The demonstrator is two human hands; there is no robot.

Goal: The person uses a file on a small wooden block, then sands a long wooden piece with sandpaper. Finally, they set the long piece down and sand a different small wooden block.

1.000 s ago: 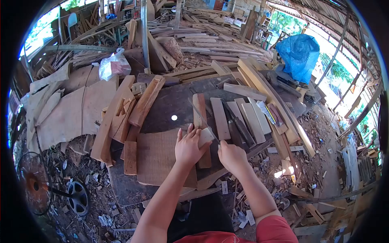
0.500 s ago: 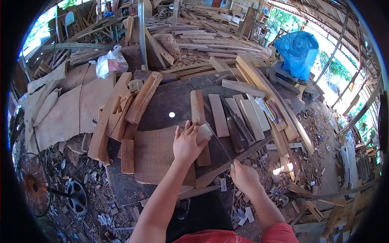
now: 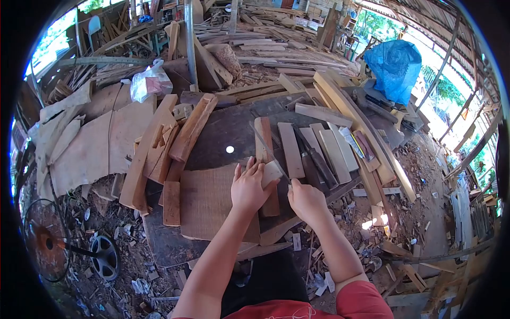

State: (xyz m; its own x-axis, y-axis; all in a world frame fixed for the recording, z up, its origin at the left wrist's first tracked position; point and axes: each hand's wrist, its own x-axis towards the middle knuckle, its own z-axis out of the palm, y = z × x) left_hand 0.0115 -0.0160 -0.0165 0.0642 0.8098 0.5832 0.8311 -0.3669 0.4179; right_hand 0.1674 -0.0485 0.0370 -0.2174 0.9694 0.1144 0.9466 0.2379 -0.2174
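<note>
My left hand [image 3: 249, 186] presses a small pale wood block [image 3: 272, 172] down against a longer wood piece [image 3: 263, 135], its fingers spread and its thumb at the block's edge. My right hand [image 3: 308, 200] is closed around the handle end of a long thin metal tool that looks like a file [image 3: 275, 161]. The file lies slanted along the block's right side, its tip pointing away and to the left. My right fist hides the handle. Below and left of my left hand is a wide brown board [image 3: 207, 204].
On the dark table [image 3: 223, 125], wood strips [image 3: 291, 151] and wooden-handled tools [image 3: 322, 167] lie to the right. Carved wood pieces [image 3: 194, 127] stand at left, and long beams [image 3: 356, 125] line the right edge. A fan [image 3: 49, 242] stands lower left; wood scraps litter the ground.
My right hand has pushed forward and left, sliding the file further past the block, so its tip now reaches beyond the wood piece. My left hand stays on the block. The view has shifted slightly.
</note>
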